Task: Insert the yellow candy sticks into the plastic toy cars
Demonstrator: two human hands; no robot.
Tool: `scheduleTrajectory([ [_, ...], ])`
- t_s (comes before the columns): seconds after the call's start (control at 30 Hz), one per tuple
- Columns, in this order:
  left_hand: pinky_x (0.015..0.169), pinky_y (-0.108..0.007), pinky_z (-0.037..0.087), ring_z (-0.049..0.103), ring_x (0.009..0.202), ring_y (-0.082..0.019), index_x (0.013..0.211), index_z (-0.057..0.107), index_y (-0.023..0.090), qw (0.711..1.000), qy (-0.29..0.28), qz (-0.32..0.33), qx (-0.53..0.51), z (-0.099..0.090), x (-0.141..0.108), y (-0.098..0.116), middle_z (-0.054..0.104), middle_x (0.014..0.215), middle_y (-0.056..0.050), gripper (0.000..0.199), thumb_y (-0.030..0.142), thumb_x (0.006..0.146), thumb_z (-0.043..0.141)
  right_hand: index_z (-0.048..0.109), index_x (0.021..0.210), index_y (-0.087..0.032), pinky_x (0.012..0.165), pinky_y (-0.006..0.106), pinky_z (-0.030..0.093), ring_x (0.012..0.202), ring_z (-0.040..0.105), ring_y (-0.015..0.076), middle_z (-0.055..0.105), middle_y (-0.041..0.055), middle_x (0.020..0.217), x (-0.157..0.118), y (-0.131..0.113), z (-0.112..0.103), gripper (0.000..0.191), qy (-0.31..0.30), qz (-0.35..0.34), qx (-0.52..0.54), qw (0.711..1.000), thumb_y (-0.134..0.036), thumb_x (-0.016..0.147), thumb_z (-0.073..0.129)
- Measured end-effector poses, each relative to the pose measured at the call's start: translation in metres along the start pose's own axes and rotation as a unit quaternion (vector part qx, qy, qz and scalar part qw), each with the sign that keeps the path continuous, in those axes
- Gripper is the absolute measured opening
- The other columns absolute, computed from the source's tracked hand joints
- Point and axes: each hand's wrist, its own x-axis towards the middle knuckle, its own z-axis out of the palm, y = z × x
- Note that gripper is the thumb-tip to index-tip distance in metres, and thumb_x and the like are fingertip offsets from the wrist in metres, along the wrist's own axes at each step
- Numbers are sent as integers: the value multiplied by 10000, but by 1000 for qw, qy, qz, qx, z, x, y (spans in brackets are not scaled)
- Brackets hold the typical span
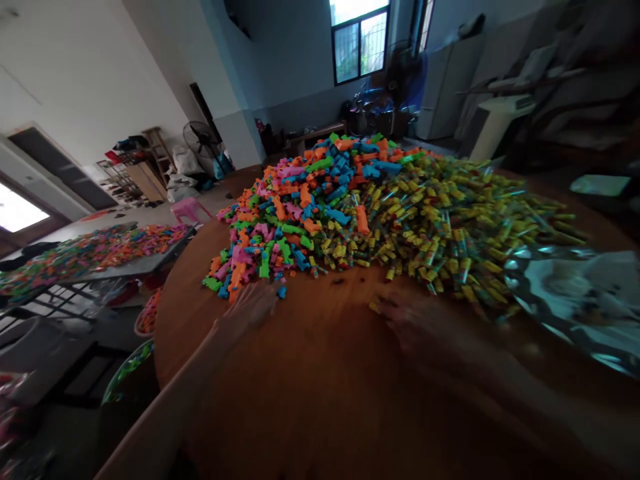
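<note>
A heap of small plastic toy guns (300,200) in orange, blue, green and pink lies on the round wooden table (320,373). Against its right side spreads a pile of small clear tubes with yellow ends (440,227). My left hand (253,300) rests at the near left edge of the toy guns, fingers stretched out beside an orange one. Blurred by motion, my right hand (410,323) is in front of the yellow-ended pile. Its fingers are closed on a small yellow-ended tube (374,306), mostly hidden by them.
On the table's right stands a shiny silver tray (545,320) with whitish contents. A lower table (145,263) at left carries more coloured toy pieces. Below it are a pink basket (145,327) and a green-rimmed tub (113,380). A pink stool (190,208) stands behind.
</note>
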Motion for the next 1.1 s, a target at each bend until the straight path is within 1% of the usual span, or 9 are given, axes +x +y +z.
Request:
scheduleTrajectory([
  [0.13,692,-328,445,631,853,-248,1015,650,200,999,3,35,-7,-14,-13,25,633,1022,-109,176,278,915,528,699,990,-167,667,308,403,800,611,197,681,110,982,4,-6,-9,194,-22,14,14,1000,-133,884,539],
  [0.23,771,-355,460,611,938,-256,928,627,189,995,30,91,-32,-19,-17,48,604,1059,-108,153,325,920,557,693,902,-155,699,300,408,786,595,189,671,101,899,11,-9,-8,130,-18,10,25,999,-130,874,568],
  [0.3,779,-357,458,612,926,-251,945,596,184,992,32,103,-60,-16,-15,62,613,1020,-95,149,327,917,566,691,879,-154,743,303,419,822,594,194,671,98,896,14,-10,-5,137,-18,3,44,999,-110,867,563],
  [0.4,678,-326,426,616,775,-215,987,540,194,988,23,85,-126,-7,-12,79,637,923,-49,177,341,903,593,696,923,-143,794,309,433,867,599,198,673,100,947,16,-15,-2,161,-23,2,90,996,-118,883,543],
  [0.5,648,-296,403,615,752,-192,995,497,211,972,65,100,-201,6,-10,90,639,893,-16,233,326,866,653,693,1008,-118,850,307,433,939,602,202,667,111,997,13,-21,1,202,-27,-2,135,991,-105,886,532],
  [0.67,716,-298,435,618,866,-200,1069,519,206,954,111,144,-237,18,-12,98,634,948,-39,217,282,897,628,676,1107,-117,887,307,423,990,589,199,651,120,1063,7,-25,5,298,5,-11,171,985,-62,863,514],
  [0.9,724,-298,433,606,840,-186,1064,627,202,950,115,172,-235,18,-17,95,630,900,-44,156,268,955,538,693,1138,-154,807,298,403,893,565,182,656,88,986,8,-24,7,304,6,-26,181,983,-100,884,537],
  [1.0,745,-299,440,608,856,-183,1060,645,197,948,114,181,-237,18,-18,96,634,901,-46,175,246,969,504,683,1163,-139,807,300,406,900,556,186,659,96,1002,10,-24,9,308,22,-28,181,983,-112,906,516],
  [1.1,770,-296,459,616,878,-179,1059,658,195,950,102,177,-235,16,-17,98,645,916,-43,178,228,970,507,691,1121,-131,813,302,412,903,553,186,658,97,1004,11,-24,11,280,30,-37,186,981,-114,916,500],
])
